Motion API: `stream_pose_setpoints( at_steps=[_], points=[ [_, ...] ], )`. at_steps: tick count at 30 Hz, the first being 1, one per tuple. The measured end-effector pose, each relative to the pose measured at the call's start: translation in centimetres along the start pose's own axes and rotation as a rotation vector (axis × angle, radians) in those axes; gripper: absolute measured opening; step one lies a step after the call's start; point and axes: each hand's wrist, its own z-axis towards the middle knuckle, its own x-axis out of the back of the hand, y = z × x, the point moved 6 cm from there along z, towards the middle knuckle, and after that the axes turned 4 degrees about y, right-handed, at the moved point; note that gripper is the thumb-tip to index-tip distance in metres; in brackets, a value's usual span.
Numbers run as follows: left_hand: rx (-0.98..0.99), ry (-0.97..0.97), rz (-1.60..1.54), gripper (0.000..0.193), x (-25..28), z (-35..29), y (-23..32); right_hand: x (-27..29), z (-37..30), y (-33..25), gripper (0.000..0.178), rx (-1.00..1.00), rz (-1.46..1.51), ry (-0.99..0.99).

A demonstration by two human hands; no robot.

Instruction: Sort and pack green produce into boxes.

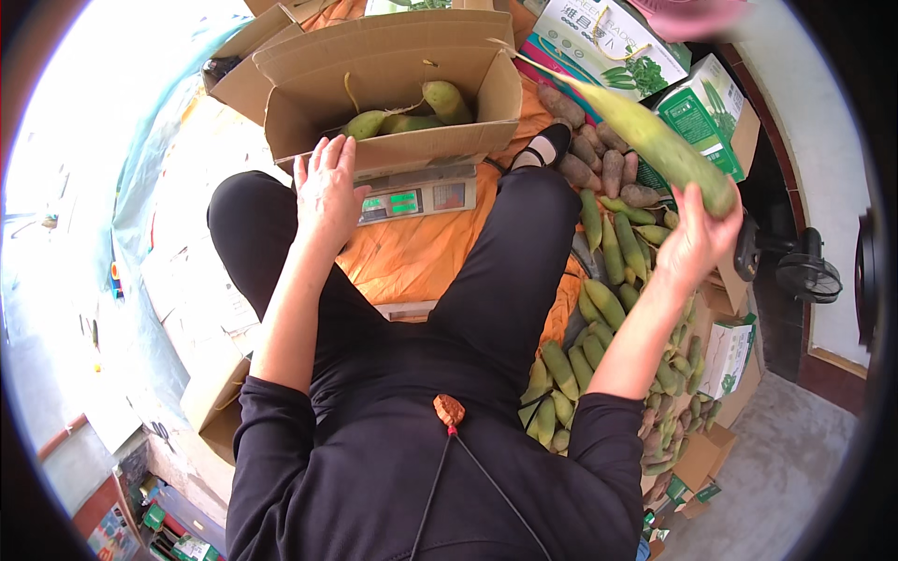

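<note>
My right hand (697, 229) grips a long green radish (655, 140) by its thick end, raised above the pile on the right. Its pale, thin root tip points up and to the left. My left hand (329, 182) is spread with nothing in it, at the near edge of an open cardboard box (374, 65). Inside that box lie several green radishes (447, 101), partly hidden by the front wall. The box rests on a digital scale (416, 198) with a lit green display.
Several green radishes (608, 304) are heaped right of my legs. Beyond them lie brownish-purple root vegetables (613, 173). Printed cartons (716, 117) stand at the far right, near a small black fan (809, 278). An orange sheet (402, 262) covers the floor between my legs.
</note>
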Motion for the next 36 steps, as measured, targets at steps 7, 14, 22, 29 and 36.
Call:
stream_pose_setpoints(
  at_steps=[7, 14, 22, 29, 36],
  points=[
    [0.000, -0.009, -0.047, 0.069, 0.5, 0.0, -0.1, -14.8, -2.8, 5.4, 0.053, -0.300, 0.202, -0.319],
    [-0.018, -0.002, -0.058, 0.068, 0.5, 0.2, 0.0, -20.9, -5.7, 12.2, 0.055, -0.659, -0.332, -0.508],
    [-0.008, 0.028, -0.100, 0.066, 0.4, -0.1, -0.7, -11.0, -3.5, 11.0, 0.030, -0.567, -0.248, -0.559],
    [0.008, 0.045, -0.090, 0.065, 0.7, -0.5, -0.6, 9.4, -8.9, 17.8, 0.027, -0.850, -0.586, -0.222],
    [-0.001, 0.088, -0.073, 0.064, 1.0, -0.6, -0.7, 24.4, -25.3, 22.7, 0.016, -1.222, -0.818, -0.178]
  ],
)
